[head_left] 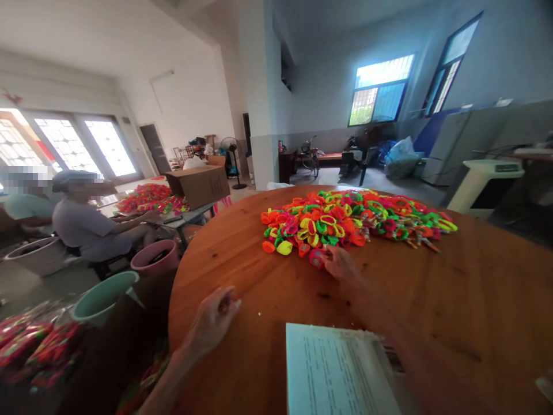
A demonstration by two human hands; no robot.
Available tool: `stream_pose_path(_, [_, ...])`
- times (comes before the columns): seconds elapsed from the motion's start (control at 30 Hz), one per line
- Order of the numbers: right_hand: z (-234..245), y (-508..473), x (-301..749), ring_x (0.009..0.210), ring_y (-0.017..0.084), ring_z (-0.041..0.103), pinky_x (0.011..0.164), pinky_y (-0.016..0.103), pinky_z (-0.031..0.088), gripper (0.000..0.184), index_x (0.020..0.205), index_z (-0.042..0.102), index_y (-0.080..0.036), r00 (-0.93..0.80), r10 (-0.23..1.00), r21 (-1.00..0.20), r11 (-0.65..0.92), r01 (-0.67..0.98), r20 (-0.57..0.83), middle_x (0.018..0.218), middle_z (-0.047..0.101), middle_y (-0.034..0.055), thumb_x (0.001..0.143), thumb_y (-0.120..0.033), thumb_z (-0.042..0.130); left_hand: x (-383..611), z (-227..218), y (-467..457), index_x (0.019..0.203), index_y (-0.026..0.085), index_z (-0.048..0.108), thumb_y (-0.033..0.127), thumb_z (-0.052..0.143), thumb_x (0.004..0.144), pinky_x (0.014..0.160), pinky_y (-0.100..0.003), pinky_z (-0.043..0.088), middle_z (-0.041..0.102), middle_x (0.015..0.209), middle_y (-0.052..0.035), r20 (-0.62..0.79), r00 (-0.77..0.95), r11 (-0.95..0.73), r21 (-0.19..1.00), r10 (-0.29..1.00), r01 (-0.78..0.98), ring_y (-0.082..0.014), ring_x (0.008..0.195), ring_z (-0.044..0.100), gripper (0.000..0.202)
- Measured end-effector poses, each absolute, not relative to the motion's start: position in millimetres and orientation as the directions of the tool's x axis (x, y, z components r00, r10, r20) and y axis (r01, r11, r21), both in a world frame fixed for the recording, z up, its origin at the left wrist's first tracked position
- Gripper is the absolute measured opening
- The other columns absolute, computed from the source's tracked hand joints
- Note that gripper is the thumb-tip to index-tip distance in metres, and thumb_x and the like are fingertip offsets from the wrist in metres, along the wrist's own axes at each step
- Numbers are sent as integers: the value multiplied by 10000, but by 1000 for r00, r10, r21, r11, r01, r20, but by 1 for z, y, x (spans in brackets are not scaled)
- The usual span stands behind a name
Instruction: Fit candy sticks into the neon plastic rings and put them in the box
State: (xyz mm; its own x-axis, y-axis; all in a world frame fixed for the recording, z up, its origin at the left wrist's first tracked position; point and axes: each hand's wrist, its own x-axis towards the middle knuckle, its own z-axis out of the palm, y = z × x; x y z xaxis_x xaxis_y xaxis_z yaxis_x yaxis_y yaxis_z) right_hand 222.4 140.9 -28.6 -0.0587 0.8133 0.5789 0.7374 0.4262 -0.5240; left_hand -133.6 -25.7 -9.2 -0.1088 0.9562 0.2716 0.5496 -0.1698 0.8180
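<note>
On the round wooden table [242, 253] lies a heap of small neon bands [332, 216] in orange, yellow, green and pink, looped like toy wristwatches. My right hand [343, 265] is at the near edge of this heap, its fingers closed on a pink band [317, 258] with a roundish face. Nearer the table's left side, my left hand [216, 314] hovers with loosely curled fingers; a gap shows between the fingertips and I see nothing in it. Below my right forearm is a white printed sheet or box flap [337, 369], partly covered by that arm.
Left of the table stand a green bucket [106, 294] and a pink bucket [155, 256]. Filled bags of bands [43, 346] lie at lower left. Two people sit by another table with a coloured heap [149, 199] and a cardboard box [199, 185]. A pale appliance [484, 184] stands at right.
</note>
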Motion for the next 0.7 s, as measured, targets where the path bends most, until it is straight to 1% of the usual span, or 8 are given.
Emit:
stream_pose_path(0.07, [-29, 143, 220, 594, 180, 541, 595, 283, 417, 208, 731, 608, -178, -95, 823, -527, 443, 725, 561, 646, 631, 79, 805, -336, 495, -115, -8, -5, 1037, 193, 669, 385, 692, 781, 682, -307, 525, 683, 849, -55, 242, 5, -217, 860, 970, 462, -198, 743, 645, 321])
stream_pose_path(0.13, [-30, 141, 216, 578, 159, 509, 588, 269, 387, 210, 703, 591, -180, -124, 829, -525, 453, 720, 545, 641, 623, 66, 814, -315, 475, -102, -5, 13, 1005, 175, 655, 360, 714, 752, 628, -289, 501, 662, 757, -36, 204, 67, -214, 907, 977, 362, -180, 663, 623, 319])
stream_pose_path(0.2, [-31, 138, 211, 588, 146, 491, 592, 259, 363, 194, 699, 578, -178, -146, 833, -523, 460, 718, 533, 651, 616, 57, 812, -293, 471, -93, 1, 28, 990, 164, 648, 341, 747, 718, 580, -272, 481, 655, 707, -25, 146, 59, -157, 948, 987, 276, -172, 613, 616, 339])
stream_pose_path(0.3, [-31, 132, 201, 589, 130, 458, 585, 245, 333, 177, 677, 548, -179, -167, 843, -533, 463, 708, 511, 631, 582, 33, 810, -271, 476, -87, 13, 46, 1013, 158, 632, 347, 763, 724, 573, -266, 490, 691, 760, -46, 49, -1, -49, 997, 999, 64, -186, 637, 656, 369])
stream_pose_path(0.4, [-23, 124, 199, 586, 124, 435, 578, 241, 319, 187, 684, 544, -177, -164, 849, -555, 462, 692, 501, 620, 552, 17, 823, -281, 476, -92, 21, 65, 927, 139, 611, 333, 719, 782, 611, -290, 525, 707, 797, -80, -33, -107, 5, 967, 994, -255, -200, 669, 683, 265])
stream_pose_path(0.47, [-15, 118, 203, 596, 126, 446, 586, 242, 324, 190, 722, 570, -171, -154, 848, -567, 462, 682, 506, 633, 550, 13, 832, -300, 484, -101, 20, 78, 854, 129, 584, 314, 682, 819, 631, -309, 542, 701, 772, -93, -92, -194, 11, 925, 977, -381, -200, 660, 684, 212])
stream_pose_path(0.6, [-4, 103, 224, 603, 131, 483, 589, 238, 353, 228, 823, 633, -157, -144, 842, -582, 473, 662, 520, 685, 588, 19, 846, -344, 505, -120, 7, 92, 826, 135, 523, 301, 639, 876, 657, -339, 562, 671, 712, -89, -175, -292, 23, 888, 940, -460, -198, 637, 681, 209])
stream_pose_path(0.7, [-12, 92, 241, 586, 137, 504, 580, 239, 377, 264, 855, 650, -158, -155, 833, -557, 481, 677, 530, 682, 605, 23, 862, -377, 504, -129, -1, 94, 832, 132, 509, 303, 638, 887, 663, -350, 569, 656, 697, -95, -219, -303, 37, 861, 927, -507, -201, 628, 680, 221])
